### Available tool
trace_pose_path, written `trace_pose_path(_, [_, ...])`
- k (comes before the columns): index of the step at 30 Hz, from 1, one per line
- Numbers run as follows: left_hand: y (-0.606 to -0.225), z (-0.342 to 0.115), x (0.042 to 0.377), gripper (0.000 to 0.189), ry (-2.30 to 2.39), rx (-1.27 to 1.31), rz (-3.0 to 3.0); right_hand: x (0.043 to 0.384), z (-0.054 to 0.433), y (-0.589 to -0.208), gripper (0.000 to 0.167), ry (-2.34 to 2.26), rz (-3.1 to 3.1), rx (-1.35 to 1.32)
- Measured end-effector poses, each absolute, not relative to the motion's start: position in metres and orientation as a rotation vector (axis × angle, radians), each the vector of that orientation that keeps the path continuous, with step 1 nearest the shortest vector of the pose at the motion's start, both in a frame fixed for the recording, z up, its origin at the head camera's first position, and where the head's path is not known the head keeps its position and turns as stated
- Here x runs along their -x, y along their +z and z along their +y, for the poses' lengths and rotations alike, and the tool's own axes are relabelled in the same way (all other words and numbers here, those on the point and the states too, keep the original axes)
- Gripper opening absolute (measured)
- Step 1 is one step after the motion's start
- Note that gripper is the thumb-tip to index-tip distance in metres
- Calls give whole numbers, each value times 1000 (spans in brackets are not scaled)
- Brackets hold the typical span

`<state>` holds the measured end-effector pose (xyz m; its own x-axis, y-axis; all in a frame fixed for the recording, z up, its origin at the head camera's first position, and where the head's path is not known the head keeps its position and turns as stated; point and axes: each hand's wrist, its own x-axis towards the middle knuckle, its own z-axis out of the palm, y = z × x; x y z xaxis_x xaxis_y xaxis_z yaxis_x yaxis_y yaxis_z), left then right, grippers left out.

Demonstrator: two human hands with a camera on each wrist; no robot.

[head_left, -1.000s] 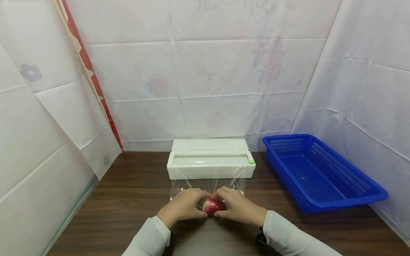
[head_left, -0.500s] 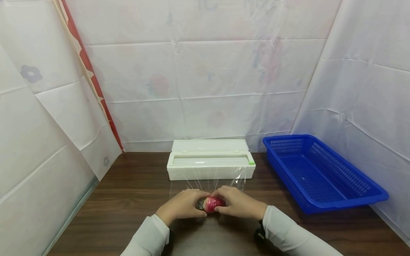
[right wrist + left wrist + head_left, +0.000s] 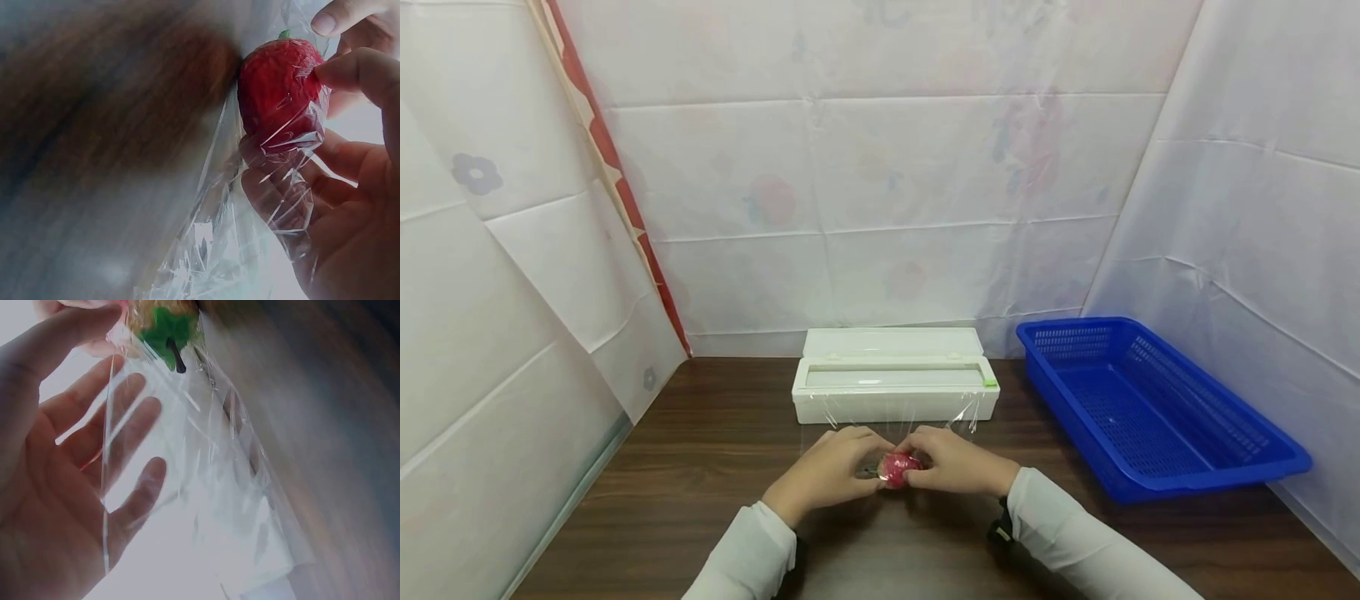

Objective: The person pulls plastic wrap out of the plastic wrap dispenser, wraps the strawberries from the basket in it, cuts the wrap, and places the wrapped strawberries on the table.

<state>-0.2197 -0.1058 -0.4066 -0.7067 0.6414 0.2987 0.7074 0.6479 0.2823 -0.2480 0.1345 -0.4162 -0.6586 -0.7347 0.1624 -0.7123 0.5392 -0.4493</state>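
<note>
A red toy fruit (image 3: 897,470), strawberry-like, is partly wrapped in clear plastic film (image 3: 290,212). In the left wrist view its green leafy top (image 3: 165,331) and dark stem show, with film over them. My right hand (image 3: 958,462) holds the fruit, thumb pressed on its side and fingers curled under it through the film. My left hand (image 3: 827,471) is at the stem end, thumb close to the fruit, the other fingers spread and loosely extended along the film. Behind them a white cling film dispenser (image 3: 895,407) stands with its lid (image 3: 891,342) raised; film runs from it toward the hands.
A blue plastic basket (image 3: 1157,479) stands at the right of the dark wooden table (image 3: 685,467). White printed sheeting (image 3: 887,192) encloses the back and both sides.
Both hands have moved slightly forward toward the dispenser with the fruit, which has turned in the film. The film between the fruit and dispenser is shorter. Fewer wraps of loose film show at the left.
</note>
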Motion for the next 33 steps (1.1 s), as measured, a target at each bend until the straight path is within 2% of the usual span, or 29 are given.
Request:
trace_pose_path(9, [-410,-95,220,33,-473,1099,-2619,256,135,-414,26,-754,2693,1213])
trace_pose_path(22, [-411,-90,225,39,-443,1027,-2671,261,139,-416,31,-761,2689,1164])
trace_pose_path(33, [-413,-89,234,38,-457,990,-2716,263,144,-419,21,-782,2788,1268])
